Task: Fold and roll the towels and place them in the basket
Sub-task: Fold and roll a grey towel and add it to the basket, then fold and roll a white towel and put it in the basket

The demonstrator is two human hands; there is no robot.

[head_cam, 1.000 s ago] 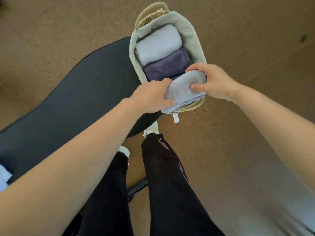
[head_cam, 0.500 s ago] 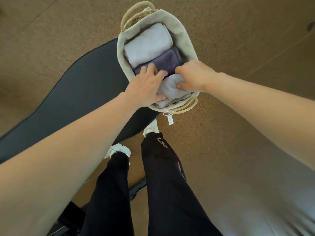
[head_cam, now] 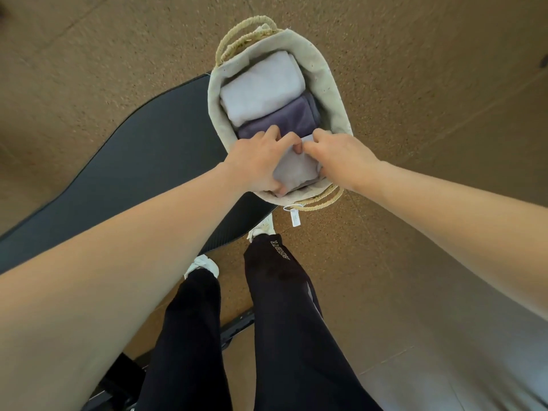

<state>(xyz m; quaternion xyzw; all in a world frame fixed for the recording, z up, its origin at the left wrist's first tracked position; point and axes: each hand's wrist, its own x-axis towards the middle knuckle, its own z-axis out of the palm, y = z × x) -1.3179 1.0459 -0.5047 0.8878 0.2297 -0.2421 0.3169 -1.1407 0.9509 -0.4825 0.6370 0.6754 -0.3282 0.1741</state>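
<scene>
A cloth-lined basket (head_cam: 323, 72) with straw handles stands at the edge of a dark table. Inside lie a white rolled towel (head_cam: 262, 89) at the far end and a dark purple rolled towel (head_cam: 284, 118) in the middle. A pale lilac rolled towel (head_cam: 295, 172) sits in the near end. My left hand (head_cam: 258, 160) grips its left side with curled fingers, thumb at the near edge. My right hand (head_cam: 341, 157) grips its right side, fingers tucked between towel and basket wall.
The dark table top (head_cam: 133, 173) stretches to the left of the basket. Brown speckled floor (head_cam: 430, 129) surrounds it. My legs in black trousers (head_cam: 281, 307) and white shoes stand below. A small white tag (head_cam: 295, 216) hangs from the basket's near handle.
The lilac towel has gone from above the basket's near rim down into its near end. Both hands have followed it in and closed in toward each other.
</scene>
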